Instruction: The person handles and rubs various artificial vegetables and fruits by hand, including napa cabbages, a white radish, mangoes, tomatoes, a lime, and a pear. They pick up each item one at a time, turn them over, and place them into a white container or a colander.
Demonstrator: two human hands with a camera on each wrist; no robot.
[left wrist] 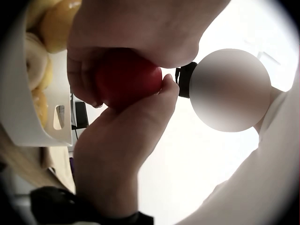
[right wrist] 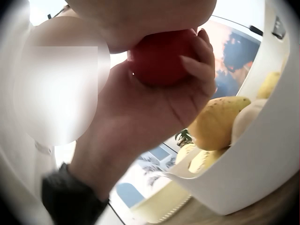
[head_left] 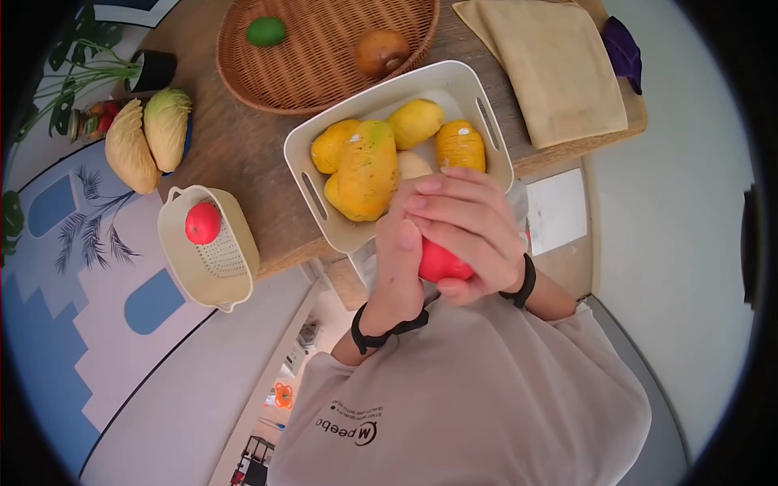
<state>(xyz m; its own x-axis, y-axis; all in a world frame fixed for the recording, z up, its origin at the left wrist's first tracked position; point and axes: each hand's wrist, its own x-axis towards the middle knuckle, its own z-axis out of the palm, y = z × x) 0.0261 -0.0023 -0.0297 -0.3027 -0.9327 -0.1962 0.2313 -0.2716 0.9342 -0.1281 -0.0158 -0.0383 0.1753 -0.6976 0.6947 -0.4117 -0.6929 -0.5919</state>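
Note:
Both hands are cupped round a red, smooth, round fruit that looks like a tomato (head_left: pixel 442 264), held in front of the chest. My left hand (head_left: pixel 395 267) grips it from the left; in the right wrist view its fingers (right wrist: pixel 200 70) curl round the tomato (right wrist: pixel 161 58). From the other side my right hand (head_left: pixel 480 231) wraps over it, fingers lying across the top. In the left wrist view the right hand (left wrist: pixel 123 131) holds the tomato (left wrist: pixel 126 79) from below. Much of its surface is hidden by the fingers. Each wrist wears a black band.
A white basket (head_left: pixel 303 202) of yellow fruit stands just beyond the hands. To its left, a cream strainer (head_left: pixel 247 267) holds another tomato (head_left: pixel 203 223). Behind are a wicker tray (head_left: pixel 324 81), a folded beige cloth (head_left: pixel 559 73) and two pale leafy vegetables (head_left: pixel 168 130).

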